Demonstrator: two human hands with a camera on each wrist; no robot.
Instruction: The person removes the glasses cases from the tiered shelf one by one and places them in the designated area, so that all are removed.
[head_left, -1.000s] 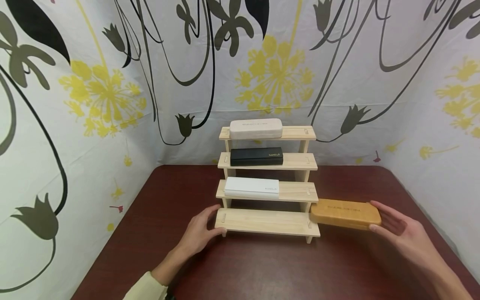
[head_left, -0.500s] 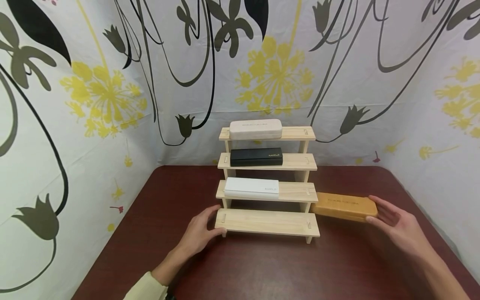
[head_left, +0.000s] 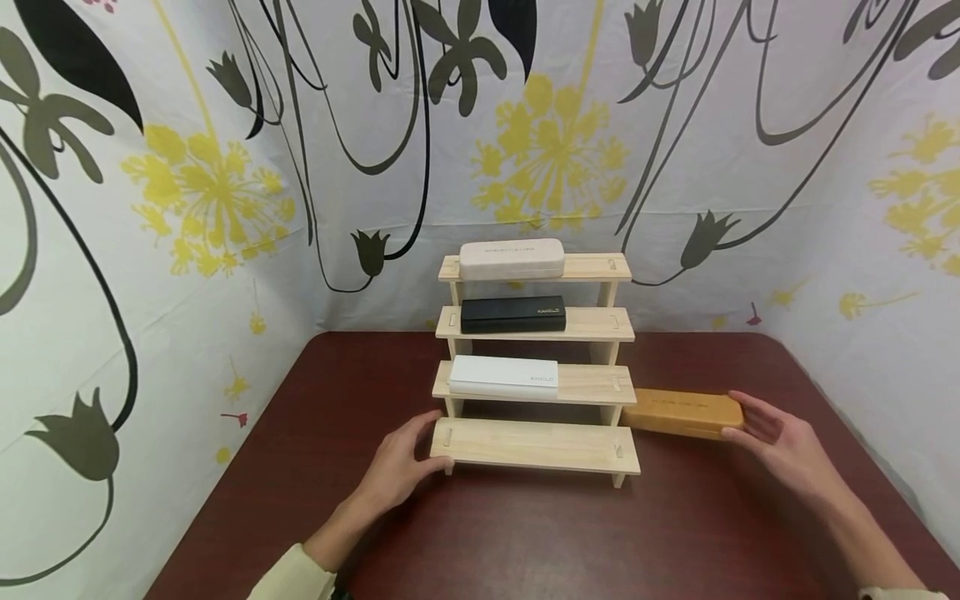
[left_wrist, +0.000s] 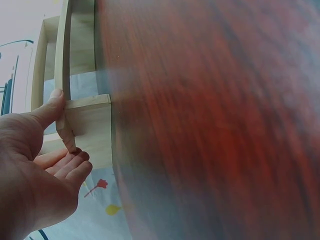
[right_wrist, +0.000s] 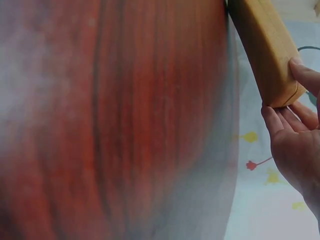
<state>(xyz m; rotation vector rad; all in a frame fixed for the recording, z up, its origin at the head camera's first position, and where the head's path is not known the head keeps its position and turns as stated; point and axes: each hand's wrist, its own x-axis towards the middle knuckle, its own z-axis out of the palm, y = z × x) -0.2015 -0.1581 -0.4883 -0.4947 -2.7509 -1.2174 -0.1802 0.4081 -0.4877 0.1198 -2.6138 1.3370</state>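
A light wooden four-step display stand [head_left: 534, 442] stands mid-table in the head view. My left hand [head_left: 393, 471] grips the left end of its lowest shelf; the left wrist view shows the thumb [left_wrist: 52, 105] on one face of the board and curled fingers beneath. My right hand [head_left: 787, 454] holds the right end of a mustard-brown glasses case [head_left: 682, 412], thumb on one side and fingers on the other. The case lies level beside the stand, its left end at the right support between the two lowest steps. In the right wrist view, the case [right_wrist: 270, 60] shows a lid seam near the fingertips.
The higher steps carry a white case [head_left: 504, 377], a black case [head_left: 513, 314] and, on top, a cream case [head_left: 512, 259], all toward the left. A dark red-brown table [head_left: 525, 542] lies beneath. Flower-printed cloth [head_left: 360, 192] hangs behind and at both sides.
My right hand and the brown case have moved back from the front, then slightly left toward the stand's right support. My left hand stays on the lowest shelf.
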